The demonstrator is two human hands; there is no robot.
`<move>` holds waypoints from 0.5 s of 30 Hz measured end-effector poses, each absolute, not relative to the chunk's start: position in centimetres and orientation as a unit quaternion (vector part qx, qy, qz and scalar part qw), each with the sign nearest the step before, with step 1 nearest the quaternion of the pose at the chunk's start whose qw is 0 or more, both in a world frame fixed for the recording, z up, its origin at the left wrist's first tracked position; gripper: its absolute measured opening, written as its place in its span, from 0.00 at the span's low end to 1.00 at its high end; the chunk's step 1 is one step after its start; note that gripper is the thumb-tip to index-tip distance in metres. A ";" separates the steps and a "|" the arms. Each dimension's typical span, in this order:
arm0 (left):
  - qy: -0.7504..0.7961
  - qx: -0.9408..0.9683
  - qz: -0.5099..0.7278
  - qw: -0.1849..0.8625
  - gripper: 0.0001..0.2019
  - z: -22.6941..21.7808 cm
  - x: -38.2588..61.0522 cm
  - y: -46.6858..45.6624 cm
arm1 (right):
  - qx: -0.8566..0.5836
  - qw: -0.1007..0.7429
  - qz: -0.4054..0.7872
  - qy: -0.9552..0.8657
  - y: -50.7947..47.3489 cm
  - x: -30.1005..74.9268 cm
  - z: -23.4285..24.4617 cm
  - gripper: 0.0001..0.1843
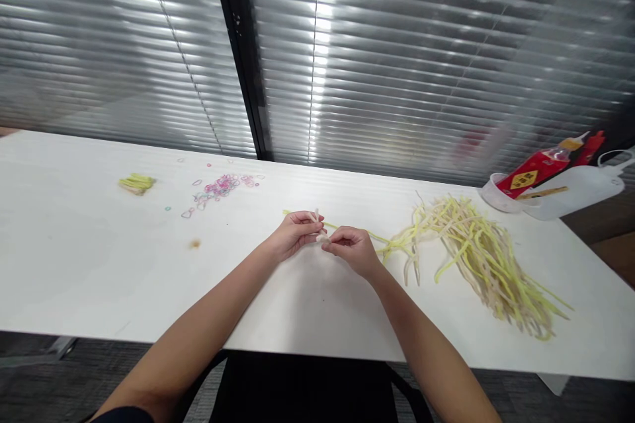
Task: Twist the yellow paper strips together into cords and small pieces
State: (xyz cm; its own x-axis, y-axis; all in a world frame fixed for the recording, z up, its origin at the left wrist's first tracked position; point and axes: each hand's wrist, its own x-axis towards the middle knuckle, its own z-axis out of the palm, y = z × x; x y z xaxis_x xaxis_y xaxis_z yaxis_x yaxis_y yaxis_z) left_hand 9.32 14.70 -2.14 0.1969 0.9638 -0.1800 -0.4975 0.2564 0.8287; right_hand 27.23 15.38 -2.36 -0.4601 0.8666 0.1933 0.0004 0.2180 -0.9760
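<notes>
Over the middle of the white table (99, 264), my left hand (295, 233) pinches a cream pipe cleaner (321, 238), whose thin end sticks up past the fingers. The fingertips of my right hand (354, 248) close on the same piece at its bunched lower end. The two hands nearly touch. A yellow pipe cleaner (380, 238) lies on the table behind them and is partly hidden by the fingers. To the right of my right hand spreads a loose heap of yellow and cream pipe cleaners (481, 258).
At the far left lies a small yellow-and-cream bundle (137, 183), beside a scatter of pink and teal small rubber bands (223, 186). A red bottle (533, 172) leans in a clear plastic cup (496, 195) by a white squeeze bottle (583, 192) at the back right. Window blinds (387, 79) stand behind.
</notes>
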 end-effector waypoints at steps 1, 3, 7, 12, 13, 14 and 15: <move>0.365 0.316 0.523 0.703 0.10 -2.1 9.3 14.7 | -0.335 0.400 0.551 -0.652 15.4 27.2 -2.3 0.09; 0.373 0.313 0.521 0.701 0.11 -2.0 9.3 14.6 | -0.347 0.390 0.580 -0.626 15.4 27.2 -2.2 0.10; 0.369 0.331 0.502 0.709 0.11 -1.8 9.2 14.5 | -0.351 0.385 0.610 -0.597 15.5 27.2 -2.1 0.11; 0.357 0.353 0.491 0.712 0.11 -1.9 9.2 14.4 | -0.352 0.376 0.636 -0.575 15.4 27.0 -2.2 0.11; 0.352 0.360 0.489 0.712 0.11 -1.9 9.2 14.4 | -0.354 0.372 0.638 -0.574 15.4 27.0 -2.2 0.11; 0.348 0.371 0.486 0.711 0.11 -1.9 9.2 14.4 | -0.356 0.368 0.639 -0.574 15.4 27.0 -2.3 0.11; 0.344 0.383 0.482 0.709 0.11 -1.9 9.2 14.3 | -0.359 0.365 0.638 -0.575 15.3 26.9 -2.3 0.11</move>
